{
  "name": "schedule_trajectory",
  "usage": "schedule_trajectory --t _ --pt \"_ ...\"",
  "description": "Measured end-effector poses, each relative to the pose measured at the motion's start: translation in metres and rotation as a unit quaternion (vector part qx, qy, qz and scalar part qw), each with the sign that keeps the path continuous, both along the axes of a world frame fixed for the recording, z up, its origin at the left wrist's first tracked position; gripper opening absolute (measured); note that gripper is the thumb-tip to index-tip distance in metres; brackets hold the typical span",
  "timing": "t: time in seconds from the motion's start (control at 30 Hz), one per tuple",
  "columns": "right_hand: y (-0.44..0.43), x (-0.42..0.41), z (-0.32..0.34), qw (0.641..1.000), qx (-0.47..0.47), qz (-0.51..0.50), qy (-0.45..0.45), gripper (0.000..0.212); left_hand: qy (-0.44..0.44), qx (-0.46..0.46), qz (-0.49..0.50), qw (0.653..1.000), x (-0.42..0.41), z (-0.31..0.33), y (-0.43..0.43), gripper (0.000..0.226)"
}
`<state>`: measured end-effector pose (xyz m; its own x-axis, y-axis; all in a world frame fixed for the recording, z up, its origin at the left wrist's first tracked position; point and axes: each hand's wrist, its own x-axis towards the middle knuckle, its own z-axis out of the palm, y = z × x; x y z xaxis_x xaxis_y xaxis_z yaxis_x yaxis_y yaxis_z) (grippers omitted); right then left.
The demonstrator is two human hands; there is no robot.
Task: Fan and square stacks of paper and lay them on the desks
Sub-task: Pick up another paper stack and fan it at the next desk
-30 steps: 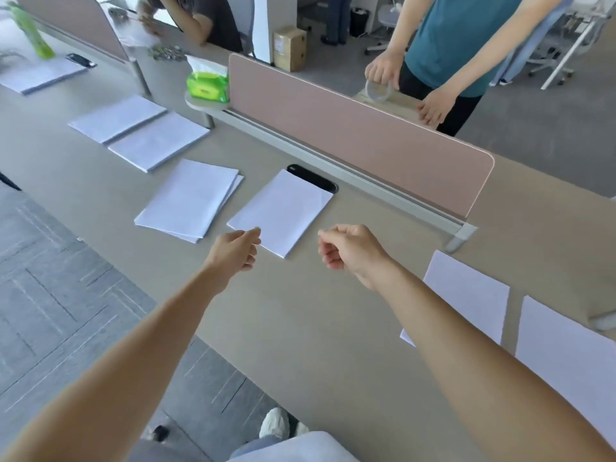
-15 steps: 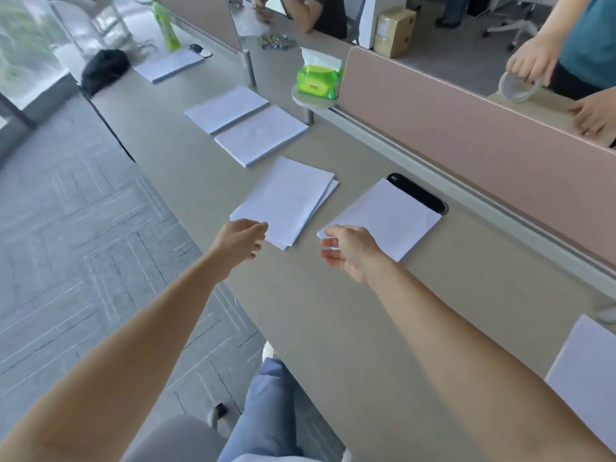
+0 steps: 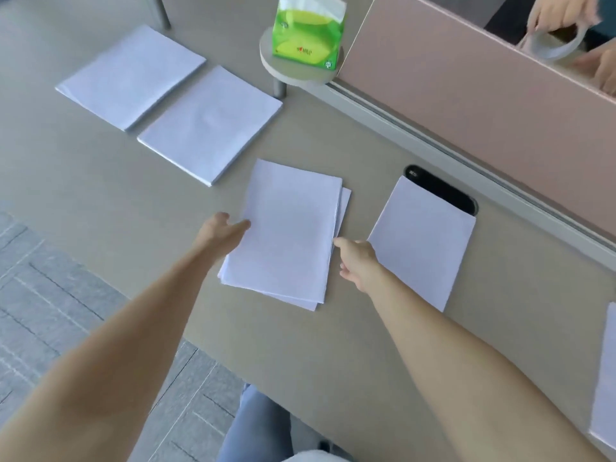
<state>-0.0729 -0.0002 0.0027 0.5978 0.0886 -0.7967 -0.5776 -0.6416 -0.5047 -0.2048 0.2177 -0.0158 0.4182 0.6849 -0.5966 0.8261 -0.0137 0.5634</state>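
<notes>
Left hand [image 3: 223,233] meets the left long edge of the uneven stack [image 3: 286,235], thumb against the top sheet and fingers hidden by the paper, so a grip cannot be told from a mere touch; right hand [image 3: 358,261], fingers loosely curled and holding nothing, has a fingertip at the opposite edge. Uneven stack lies flat on the desk [image 3: 333,345], near its front edge, with lower sheets showing past the top ones at the right side and near corner. Just beside the right hand lies a neat pile [image 3: 423,248], its far end overlapping a black cable slot [image 3: 443,191]. Farther left, two squared piles [image 3: 213,125] lie side by side, apart from the stack. Beyond stand a green tissue pack [image 3: 308,31] on a round shelf [image 3: 293,71] and a pink divider [image 3: 466,105]. Likely faults: lifting by one edge could let the loose lower sheets slide out and drop off the desk; pressing both edges inward could buckle the paper; the right wrist could nudge the neat pile askew
</notes>
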Motion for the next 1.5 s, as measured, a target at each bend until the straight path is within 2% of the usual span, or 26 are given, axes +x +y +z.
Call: schedule_trajectory --t 0.13,0.17,0.23,0.33,0.47,0.53,0.67,0.73,0.8,0.9,1.0,1.03,1.1,1.17,1.27,1.33,1.4,1.43,1.5 --pt "0.016 -0.002 -0.011 0.999 -0.051 -0.005 0.007 0.017 -0.042 -0.026 0.023 0.998 0.003 -0.007 0.011 0.028" --pt "0.019 -0.005 -0.013 0.998 -0.059 0.004 0.008 0.017 -0.055 -0.038 0.024 0.997 0.005 -0.006 0.010 0.026" --pt "0.027 -0.013 -0.014 0.997 -0.077 0.026 0.012 0.019 -0.071 -0.069 0.017 0.995 0.008 -0.008 0.008 0.029" --pt "0.034 -0.020 -0.014 0.995 -0.087 0.027 0.044 0.019 -0.043 -0.053 0.003 0.998 0.012 -0.012 0.013 0.026" --pt "0.038 -0.011 -0.018 0.992 -0.122 0.012 0.002 0.014 0.003 -0.064 -0.008 0.998 0.026 -0.013 0.020 0.035" --pt "0.042 -0.006 -0.018 0.993 -0.114 -0.009 -0.006 0.018 0.029 -0.079 -0.017 0.996 0.033 -0.015 0.020 0.036" --pt "0.046 -0.006 -0.022 0.996 -0.081 -0.031 0.034 0.019 0.077 -0.079 -0.050 0.993 0.045 -0.018 0.014 0.036" --pt "0.043 -0.005 -0.032 0.996 -0.068 -0.035 0.036 0.011 0.125 -0.035 -0.084 0.988 0.047 -0.018 0.013 0.040" --pt "0.040 -0.009 -0.034 0.997 -0.059 -0.041 0.036 0.018 0.162 0.021 -0.118 0.980 0.048 -0.015 0.014 0.048" --pt "0.038 -0.014 -0.037 0.997 -0.040 -0.056 0.029 0.014 0.125 -0.017 -0.102 0.987 0.047 -0.013 0.010 0.049" --pt "0.037 -0.020 -0.037 0.999 -0.026 -0.024 -0.002 0.004 0.132 -0.031 -0.098 0.986 0.041 -0.009 0.006 0.051" --pt "0.036 -0.023 -0.033 1.000 -0.012 -0.016 -0.017 0.007 0.128 -0.025 -0.102 0.986 0.038 -0.008 0.005 0.049" --pt "0.031 -0.024 -0.023 0.999 0.026 0.002 -0.040 0.017 0.112 -0.030 -0.109 0.987 0.032 -0.003 0.005 0.043" --pt "0.023 -0.020 -0.003 0.996 0.060 0.027 -0.060 0.018 0.067 -0.048 -0.075 0.994 0.030 0.006 0.006 0.044" --pt "-0.003 -0.002 0.032 0.987 0.112 0.013 -0.114 0.013 -0.063 -0.090 0.023 0.994 0.042 0.035 -0.002 0.048" --pt "-0.030 0.013 0.061 0.977 0.148 -0.013 -0.156 0.015 -0.139 -0.154 0.039 0.977 0.060 0.063 -0.022 0.045" --pt "-0.064 0.028 0.093 0.964 0.161 -0.023 -0.211 0.016 -0.186 -0.186 0.011 0.965 0.081 0.090 -0.058 0.041" --pt "-0.084 0.035 0.108 0.957 0.159 -0.032 -0.241 0.014 -0.207 -0.171 -0.015 0.963 0.090 0.103 -0.080 0.038" --pt "-0.126 0.044 0.133 0.940 0.158 -0.070 -0.294 0.007 -0.249 -0.083 -0.095 0.960 0.107 0.124 -0.125 0.038"
